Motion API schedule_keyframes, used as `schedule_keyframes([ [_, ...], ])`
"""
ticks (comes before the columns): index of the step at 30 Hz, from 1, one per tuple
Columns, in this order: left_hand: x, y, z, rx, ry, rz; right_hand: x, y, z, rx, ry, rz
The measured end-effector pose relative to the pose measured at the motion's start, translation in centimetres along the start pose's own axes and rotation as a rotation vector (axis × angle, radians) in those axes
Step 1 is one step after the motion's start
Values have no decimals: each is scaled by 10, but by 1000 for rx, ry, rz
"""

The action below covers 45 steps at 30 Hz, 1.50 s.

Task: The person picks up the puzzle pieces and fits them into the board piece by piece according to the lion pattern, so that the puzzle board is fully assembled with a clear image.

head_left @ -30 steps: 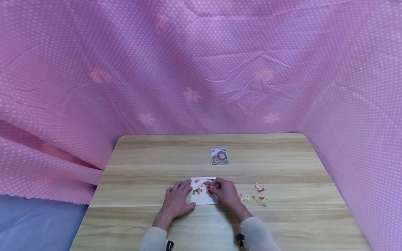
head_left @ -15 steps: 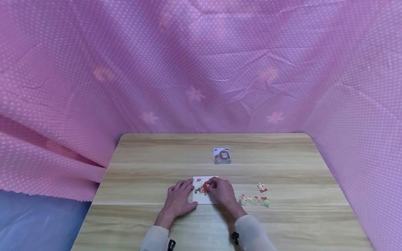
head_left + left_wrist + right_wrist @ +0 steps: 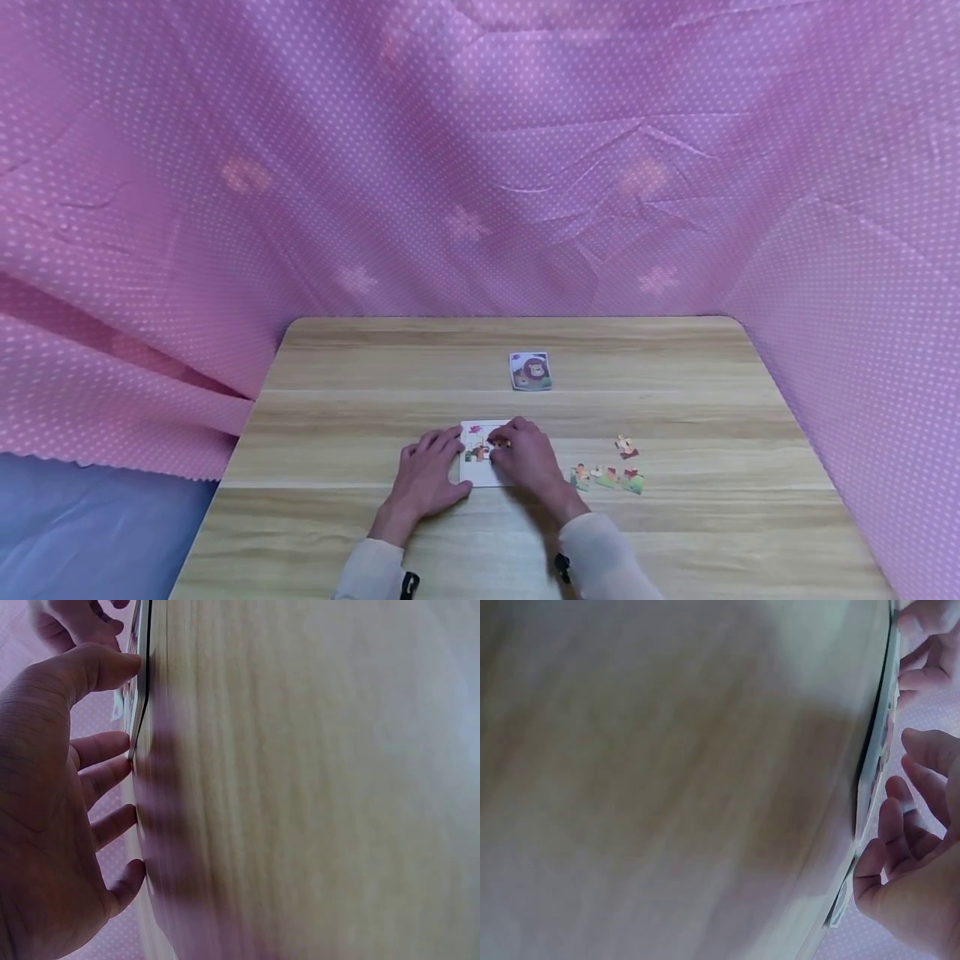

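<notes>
A white puzzle board (image 3: 483, 479) with a few joined pieces lies near the table's front. My left hand (image 3: 427, 479) rests at its left edge, fingers spread; in the left wrist view the thumb of that hand (image 3: 52, 780) touches the board's near edge. Over the right part of the board is my right hand (image 3: 531, 460), its thumb and index finger apart around brown and orange pieces (image 3: 501, 444). The right wrist view shows that hand (image 3: 922, 862) with bent fingers and no piece visible between thumb and index finger.
Several loose puzzle pieces (image 3: 607, 477) lie right of the board, with one more piece (image 3: 626, 447) behind them. A small lion picture card (image 3: 530, 372) lies farther back on the wooden table (image 3: 375, 358). Pink dotted cloth (image 3: 480, 167) hangs around the table.
The right thumb and index finger, close together over the board earlier, have moved apart. The brown piece that was under them has shifted slightly right. My left hand has kept its place at the board.
</notes>
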State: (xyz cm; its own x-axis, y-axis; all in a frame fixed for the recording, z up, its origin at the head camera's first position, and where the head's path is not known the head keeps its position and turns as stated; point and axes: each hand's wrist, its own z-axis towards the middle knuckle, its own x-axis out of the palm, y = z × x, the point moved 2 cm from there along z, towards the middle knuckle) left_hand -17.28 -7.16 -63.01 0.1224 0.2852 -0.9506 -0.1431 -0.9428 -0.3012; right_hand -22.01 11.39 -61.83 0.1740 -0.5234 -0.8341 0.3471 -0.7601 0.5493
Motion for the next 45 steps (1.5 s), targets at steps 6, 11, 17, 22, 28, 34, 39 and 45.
schedule_keyframes([
  [6,-1,0,1,2,-2,7,2,2,-1,-11,4,-52],
  [11,-1,0,1,-2,1,6,3,2,0,-8,33,-83],
  [17,-1,1,2,-3,10,10,4,2,0,-4,65,-115],
  [22,-1,2,3,-4,15,8,5,3,0,-35,57,-143],
  [28,-2,2,3,-3,18,-5,7,3,0,-50,33,-142],
  [34,-3,1,4,-3,22,-8,7,4,-1,-35,39,-129],
  [39,-2,1,3,-7,25,-12,4,3,-2,-16,73,-76],
  [45,-1,3,2,-4,16,-10,-6,-6,-7,43,83,-2],
])
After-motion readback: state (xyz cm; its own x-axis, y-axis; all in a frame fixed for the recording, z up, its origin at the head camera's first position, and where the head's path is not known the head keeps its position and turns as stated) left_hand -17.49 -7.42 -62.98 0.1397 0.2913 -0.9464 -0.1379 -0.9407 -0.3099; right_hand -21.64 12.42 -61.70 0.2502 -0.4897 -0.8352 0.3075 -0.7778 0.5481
